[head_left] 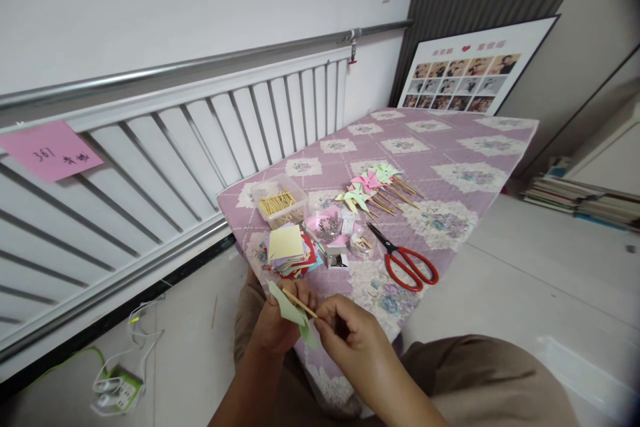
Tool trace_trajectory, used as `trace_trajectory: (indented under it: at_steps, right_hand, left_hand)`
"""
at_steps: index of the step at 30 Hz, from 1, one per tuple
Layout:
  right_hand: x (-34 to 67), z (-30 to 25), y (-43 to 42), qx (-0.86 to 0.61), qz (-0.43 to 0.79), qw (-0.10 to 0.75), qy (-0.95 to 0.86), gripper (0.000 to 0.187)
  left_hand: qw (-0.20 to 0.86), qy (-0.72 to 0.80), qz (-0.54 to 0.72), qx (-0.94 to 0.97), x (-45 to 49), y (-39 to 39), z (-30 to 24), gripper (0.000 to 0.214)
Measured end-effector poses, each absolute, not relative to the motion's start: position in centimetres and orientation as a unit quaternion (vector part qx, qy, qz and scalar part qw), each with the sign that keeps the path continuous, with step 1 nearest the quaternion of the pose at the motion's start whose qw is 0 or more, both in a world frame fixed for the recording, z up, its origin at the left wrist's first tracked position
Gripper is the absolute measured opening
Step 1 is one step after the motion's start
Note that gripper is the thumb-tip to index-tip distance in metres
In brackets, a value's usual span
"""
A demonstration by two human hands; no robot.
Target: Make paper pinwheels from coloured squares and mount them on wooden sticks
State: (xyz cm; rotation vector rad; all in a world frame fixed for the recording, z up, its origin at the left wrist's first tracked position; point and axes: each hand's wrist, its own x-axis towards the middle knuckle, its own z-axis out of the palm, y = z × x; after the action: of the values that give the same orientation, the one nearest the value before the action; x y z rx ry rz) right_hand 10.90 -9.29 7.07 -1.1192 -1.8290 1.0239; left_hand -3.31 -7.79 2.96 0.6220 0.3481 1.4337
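Above the table's near corner, my left hand (280, 325) grips a light green paper pinwheel (289, 307). A thin wooden stick (303, 305) crosses the paper. The fingers of my right hand (350, 332) are closed in a pinch at the stick's lower end. Just beyond my left hand lies a stack of coloured paper squares (285, 244), a pale yellow one on top. Near it are an open small white box (337, 258) with dark bits inside, a round clear tub (361, 245), and a clear bag of small metal pieces (329, 227).
Red-handled scissors (411, 268) lie to the right on the purple floral tablecloth (450, 140). Pinwheels on sticks (367, 181) lie farther back, beside a plastic box of wooden sticks (278, 203). A white radiator (200, 147) runs along the left; a power strip (123, 392) is on the floor.
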Motion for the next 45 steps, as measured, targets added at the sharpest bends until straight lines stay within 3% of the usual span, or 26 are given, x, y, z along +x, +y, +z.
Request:
trace_trajectory:
  at_steps: [36,40,45]
  right_hand:
    - [11.0,6.7,-9.4,-0.439,0.414,0.388,-0.697,0.015]
    - [11.2,6.6,-9.1,-0.441,0.458,0.407,-0.656,0.012]
    - [11.4,6.0,-8.5,-0.435,0.629,0.419,-0.49,0.01]
  left_hand:
    - [0.699,0.178,0.629,0.289,-3.6,-7.8,2.7,0.039]
    - [0.699,0.177,0.63,0.288,-3.8,-7.8,2.4,0.035]
    - [0.724,0.151,0.634,0.227,-4.4,-7.9,2.1,0.03]
